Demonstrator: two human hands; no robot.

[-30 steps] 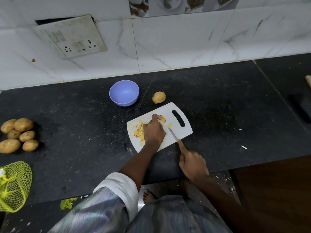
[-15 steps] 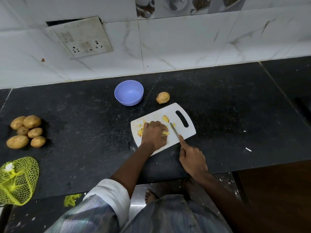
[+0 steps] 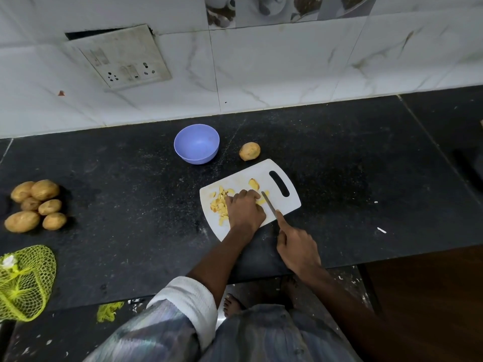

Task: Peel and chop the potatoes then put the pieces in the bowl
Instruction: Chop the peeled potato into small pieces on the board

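White board (image 3: 286, 202): left hand (image 3: 244, 211) on potato, right hand (image 3: 296, 245) gripping knife (image 3: 269, 205).

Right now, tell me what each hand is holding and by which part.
The right hand grips the steel-bladed knife by its handle, forefinger along the spine. The left hand curls over yellow peeled potato on the white cutting board; the exact hold is hidden.

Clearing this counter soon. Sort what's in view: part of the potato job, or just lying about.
In the job: knife in right hand, left hand, cutting board, potato pieces, whole potato, potato pile, bowl.

Lying about: mesh bag, wall socket.
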